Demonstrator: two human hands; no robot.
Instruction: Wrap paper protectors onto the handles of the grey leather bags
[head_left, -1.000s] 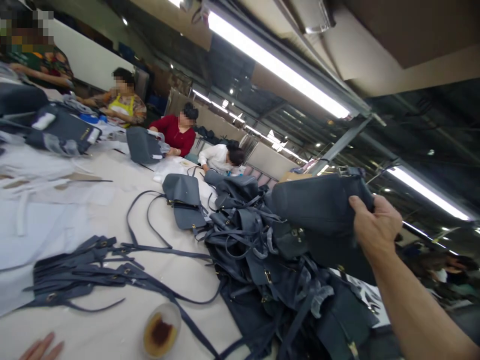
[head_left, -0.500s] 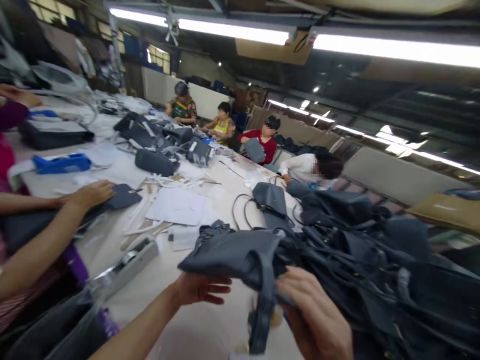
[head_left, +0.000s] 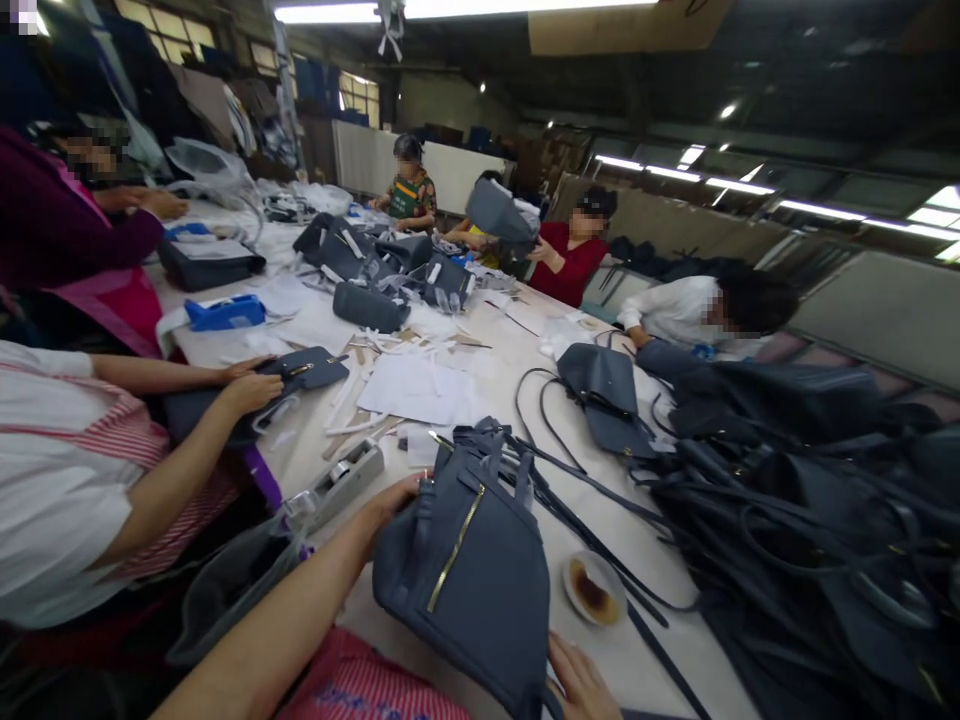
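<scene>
A dark blue-grey bag (head_left: 480,580) with a gold zipper (head_left: 455,548) is tilted in front of me, between my hands. My left hand (head_left: 397,493) is at its upper left side by the strap end; most of its fingers are hidden behind the bag. At the lower right edge, my right hand (head_left: 579,678) grips the bag, with fingers along its side. Long thin straps (head_left: 600,545) trail from the bag's top across the table toward the right.
A small dish of brown liquid (head_left: 596,590) stands close right of the bag. A heap of dark bags (head_left: 810,500) covers the right side. Left are a grey tape dispenser (head_left: 349,475) and a co-worker's hands (head_left: 251,385) on another piece. White paper sheets (head_left: 420,385) lie ahead.
The bag has turned from lying edge-on to showing its zippered face, and has come lower. My left hand has gone from open beneath it to its upper side; my right hand has moved down.
</scene>
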